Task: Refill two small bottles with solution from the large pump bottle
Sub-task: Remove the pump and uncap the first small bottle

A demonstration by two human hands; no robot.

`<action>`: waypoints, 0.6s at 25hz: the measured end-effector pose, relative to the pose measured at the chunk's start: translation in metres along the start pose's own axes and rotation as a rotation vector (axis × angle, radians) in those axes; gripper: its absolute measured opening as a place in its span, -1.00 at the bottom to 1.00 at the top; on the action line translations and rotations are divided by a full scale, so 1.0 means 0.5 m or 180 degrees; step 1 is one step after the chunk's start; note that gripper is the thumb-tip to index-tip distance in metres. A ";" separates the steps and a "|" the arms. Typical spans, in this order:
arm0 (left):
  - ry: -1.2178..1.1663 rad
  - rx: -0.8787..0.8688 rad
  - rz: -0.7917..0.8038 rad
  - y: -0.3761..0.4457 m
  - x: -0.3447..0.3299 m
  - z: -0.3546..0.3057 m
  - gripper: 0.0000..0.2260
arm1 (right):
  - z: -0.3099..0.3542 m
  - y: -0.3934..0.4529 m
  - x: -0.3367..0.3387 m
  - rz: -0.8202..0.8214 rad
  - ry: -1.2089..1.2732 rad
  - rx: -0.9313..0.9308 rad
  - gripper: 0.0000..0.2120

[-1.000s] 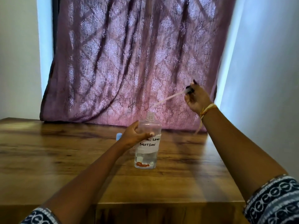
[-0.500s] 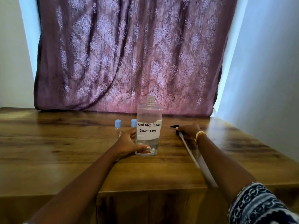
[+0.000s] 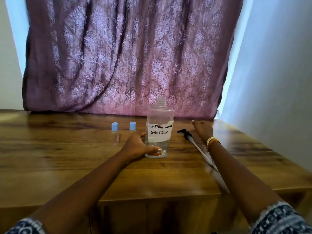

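right hand (image 3: pixel 202 130) off pump (image 3: pixel 186 135), lifted clear

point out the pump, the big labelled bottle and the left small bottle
pump (image 3: pixel 185 133), head view, on its black head lying on the table
large bottle (image 3: pixel 159 130), head view, on its white label
left small bottle (image 3: pixel 115 127), head view, on its blue cap

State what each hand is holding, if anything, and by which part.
The left hand grips the large bottle low on its body, near the base. The right hand holds nothing; the pump lies on the table beside it.
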State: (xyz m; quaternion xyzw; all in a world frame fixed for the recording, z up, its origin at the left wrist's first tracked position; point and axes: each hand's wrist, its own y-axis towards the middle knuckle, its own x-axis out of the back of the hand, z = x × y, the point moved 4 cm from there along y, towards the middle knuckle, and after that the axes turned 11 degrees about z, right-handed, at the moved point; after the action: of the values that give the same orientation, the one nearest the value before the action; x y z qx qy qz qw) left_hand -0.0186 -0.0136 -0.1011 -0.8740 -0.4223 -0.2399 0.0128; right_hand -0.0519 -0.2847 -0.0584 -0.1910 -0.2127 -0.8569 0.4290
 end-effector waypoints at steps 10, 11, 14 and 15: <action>0.0044 0.0068 0.0090 0.092 -0.083 -0.032 -0.22 | 0.016 -0.093 -0.056 0.0800 0.1508 0.0220 -0.75; 0.0100 0.0048 0.0084 0.084 -0.081 -0.032 -0.17 | 0.011 -0.105 -0.052 0.0526 0.1480 0.0206 -0.78; 0.0372 -0.0021 -0.0129 0.034 -0.056 -0.023 -0.32 | 0.009 -0.155 -0.059 -0.0444 0.1032 0.0347 -0.75; 0.0418 -0.0039 -0.0197 0.019 -0.041 -0.014 -0.47 | 0.017 -0.175 -0.076 -0.0397 0.1014 0.0504 -0.70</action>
State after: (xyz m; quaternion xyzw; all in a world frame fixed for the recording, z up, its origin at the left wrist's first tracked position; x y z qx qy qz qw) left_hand -0.0252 -0.0363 -0.1018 -0.8430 -0.4459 -0.2995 0.0278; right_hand -0.1009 -0.2077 -0.0882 -0.0050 -0.2203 -0.8818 0.4169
